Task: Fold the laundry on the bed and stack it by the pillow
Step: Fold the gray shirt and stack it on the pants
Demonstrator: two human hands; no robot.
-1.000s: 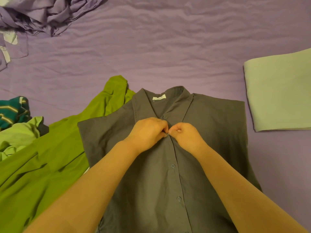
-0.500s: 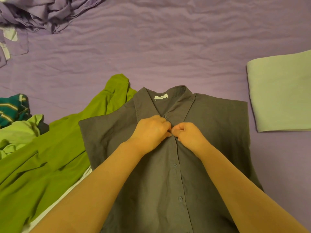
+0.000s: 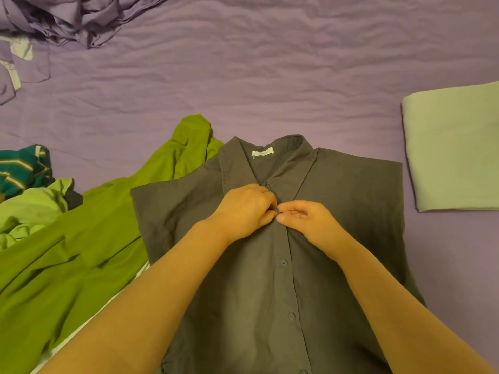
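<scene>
Your left hand (image 3: 247, 209) and right hand (image 3: 306, 221) still pinch the placket of the grey shirt (image 3: 351, 211), lying flat on the bed (image 3: 270, 76). Your right fingers have loosened slightly: buttoning appears nearly complete; folding follows.

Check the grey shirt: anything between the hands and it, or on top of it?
Nothing visible. The left hand and right hand both pinch the grey shirt at its placket just below the collar. Nothing lies on the shirt; the green garment sits beside it, partly beneath its left edge.
</scene>
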